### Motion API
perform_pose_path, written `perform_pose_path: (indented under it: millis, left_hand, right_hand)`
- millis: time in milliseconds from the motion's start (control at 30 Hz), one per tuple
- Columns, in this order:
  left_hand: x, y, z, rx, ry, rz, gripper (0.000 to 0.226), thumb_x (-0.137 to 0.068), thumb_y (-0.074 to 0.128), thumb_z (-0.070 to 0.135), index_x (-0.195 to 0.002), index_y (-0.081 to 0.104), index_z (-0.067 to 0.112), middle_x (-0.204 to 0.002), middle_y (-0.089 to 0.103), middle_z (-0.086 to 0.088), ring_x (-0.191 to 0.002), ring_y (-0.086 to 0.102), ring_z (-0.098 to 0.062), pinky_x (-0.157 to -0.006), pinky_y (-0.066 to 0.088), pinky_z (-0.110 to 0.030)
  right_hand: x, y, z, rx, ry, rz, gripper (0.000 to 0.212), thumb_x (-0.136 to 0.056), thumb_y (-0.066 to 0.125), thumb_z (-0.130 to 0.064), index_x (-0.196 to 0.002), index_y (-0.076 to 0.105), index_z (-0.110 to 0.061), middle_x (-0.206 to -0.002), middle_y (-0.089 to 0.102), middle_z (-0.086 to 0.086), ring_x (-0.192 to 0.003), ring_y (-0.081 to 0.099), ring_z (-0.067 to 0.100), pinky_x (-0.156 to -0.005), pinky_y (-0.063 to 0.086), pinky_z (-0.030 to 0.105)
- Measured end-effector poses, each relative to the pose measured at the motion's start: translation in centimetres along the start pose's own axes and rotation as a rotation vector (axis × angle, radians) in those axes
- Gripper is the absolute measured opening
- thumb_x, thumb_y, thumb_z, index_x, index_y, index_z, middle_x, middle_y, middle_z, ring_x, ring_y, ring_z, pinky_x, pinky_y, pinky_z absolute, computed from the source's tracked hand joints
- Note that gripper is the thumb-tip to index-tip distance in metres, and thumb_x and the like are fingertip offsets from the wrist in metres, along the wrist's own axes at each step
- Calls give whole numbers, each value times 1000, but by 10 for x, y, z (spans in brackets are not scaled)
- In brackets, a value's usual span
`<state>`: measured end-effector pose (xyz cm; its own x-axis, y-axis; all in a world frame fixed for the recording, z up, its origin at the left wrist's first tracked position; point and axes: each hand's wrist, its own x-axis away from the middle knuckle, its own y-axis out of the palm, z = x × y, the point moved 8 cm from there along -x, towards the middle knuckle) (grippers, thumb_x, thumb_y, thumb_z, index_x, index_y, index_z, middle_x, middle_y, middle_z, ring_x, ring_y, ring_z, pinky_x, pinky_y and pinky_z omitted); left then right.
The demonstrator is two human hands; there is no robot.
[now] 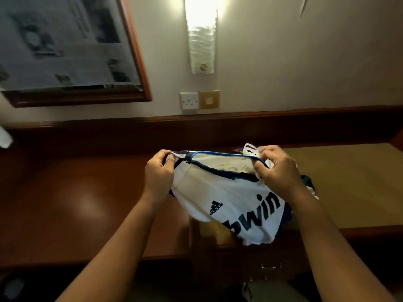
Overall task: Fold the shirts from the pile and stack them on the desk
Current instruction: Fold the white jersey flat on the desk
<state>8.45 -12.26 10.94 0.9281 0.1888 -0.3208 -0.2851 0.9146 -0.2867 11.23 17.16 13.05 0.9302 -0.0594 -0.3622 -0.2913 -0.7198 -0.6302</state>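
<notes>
A first-person view looks down at a dark polished wooden desk (65, 203) set against a pale wall. All positions below are given relative to the white shirt (229, 199), which is held up in the air above the desk, near the centre of the view.

Far to the upper left of the shirt, a wood-framed mirror (139, 62) hangs on the wall, its glass covered with newspaper sheets. Directly above the shirt, a lit wall lamp (202, 40) glows, and beneath it sit a white power socket (189, 100) and a gold-coloured plate (209, 99).

The left hand (159, 173) pinches the left end of the shirt's dark blue collar, fingers curled around the fabric. The shirt itself hangs from the collar, white with dark trim (a football jersey showing an Adidas logo and the printed word "bwin"). The right hand (277, 168) grips the right end of the collar, fingers bunched into the cloth. The hands are well apart, stretching the collar between them.

Just behind and to the right of the shirt lies a pile of clothes (307, 182), mostly hidden by the right hand, resting on a tan mat (349, 182) that covers the right part of the desk.
</notes>
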Motion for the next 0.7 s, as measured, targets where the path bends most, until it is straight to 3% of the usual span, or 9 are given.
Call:
perform_pose_path:
  millis: [67, 133, 233, 367, 467, 533, 600, 700]
  left_hand:
    - [15, -49, 2, 1, 19, 30, 22, -96, 49, 7, -83, 64, 16, -79, 67, 4, -72, 60, -6, -65, 48, -23]
    - [30, -95, 2, 8, 29, 67, 23, -96, 49, 6, -83, 65, 17, -80, 67, 4, -73, 61, -4, -66, 49, -21]
    - [50, -155, -7, -30, 31, 101, 22, -96, 50, 6, -84, 65, 15, -79, 65, 3, -72, 59, -5, -66, 48, -24]
    - [63, -223, -28, -174, 4, 147, 17, -97, 51, 11, -88, 65, 11, -82, 64, -3, -77, 60, -20, -68, 49, -36]
    - [70, -277, -38, -253, 1, 301, 15, -96, 51, 9, -88, 65, 9, -84, 64, -3, -78, 58, -18, -69, 45, -30]
    - [72, -305, -43, -280, -2, 369, 16, -95, 52, 7, -87, 66, 8, -84, 63, -2, -79, 57, -15, -70, 43, -27]
    - [68, -322, -53, -307, -43, 312, 18, -95, 52, 6, -85, 67, 11, -84, 65, -1, -80, 58, -14, -70, 43, -23]
    - [61, -328, -77, -272, -178, 57, 21, -92, 55, 7, -77, 65, 18, -81, 65, -2, -77, 58, -13, -70, 45, -25]
  right_hand:
    - [22, 21, -35, -71, -42, -53, 17, -91, 61, -11, -75, 61, -5, -81, 61, 3, -76, 55, 17, -69, 42, 31]
    - [39, 46, -63, -96, -50, -105, 30, -94, 58, -15, -66, 52, -6, -59, 49, 2, -56, 44, 16, -55, 35, 33]
    - [56, 83, -102, -204, -15, -178, 39, -95, 58, -22, -60, 42, -15, -49, 42, -6, -45, 37, 8, -48, 31, 30]
    - [70, 125, -150, -452, 54, -324, 25, -97, 53, -15, -73, 52, -11, -54, 49, -9, -46, 43, 2, -47, 37, 18]
    - [74, 152, -172, -587, 127, -524, 15, -92, 44, 2, -89, 56, -7, -70, 54, 2, -59, 52, 8, -54, 43, 22]
    - [68, 166, -179, -477, 81, -612, 24, -86, 48, 9, -98, 60, -7, -84, 59, 9, -72, 57, 18, -65, 49, 34]
    - [58, 182, -185, -298, 2, -633, 26, -85, 55, 7, -99, 65, -12, -90, 66, 8, -80, 62, 20, -72, 53, 37]
    - [39, 206, -190, -122, -69, -571, 15, -92, 60, -10, -88, 70, -19, -80, 69, 0, -73, 63, 14, -61, 51, 27]
